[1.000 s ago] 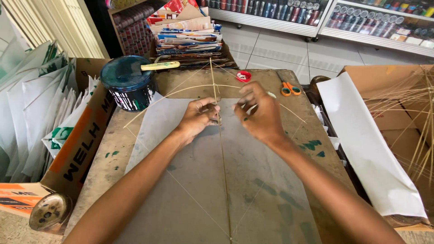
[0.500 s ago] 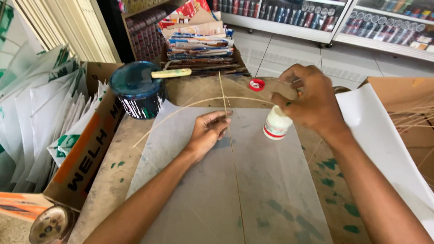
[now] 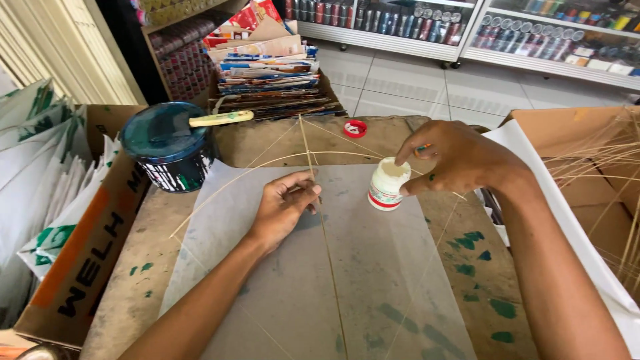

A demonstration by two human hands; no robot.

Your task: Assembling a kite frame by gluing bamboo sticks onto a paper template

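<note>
A thin grey sheet (image 3: 373, 280) lies flat on the worn table (image 3: 133, 267), with a straight stick (image 3: 319, 200) down its middle and a bowed stick (image 3: 267, 165) curving across the top. My left hand (image 3: 283, 210) presses the straight stick onto the sheet, fingers bent over it. My right hand (image 3: 460, 160) rests on a small white bottle (image 3: 387, 187) standing open on the sheet, thumb at its side and forefinger dipped into its mouth. The bottle's red cap (image 3: 355, 128) lies further back on the table.
A dark paint can (image 3: 167, 148) with a pale-handled brush (image 3: 220, 119) across it stands at the back left. A cardboard box (image 3: 73, 260) of folded white sheets is on the left. Stacked papers (image 3: 267, 67) sit behind; a box of thin sticks (image 3: 600, 173) lies right.
My right hand left the stick crossing, reached right to the white bottle, then brought it down onto the sheet and put a finger in its mouth. My left hand stays on the stick.
</note>
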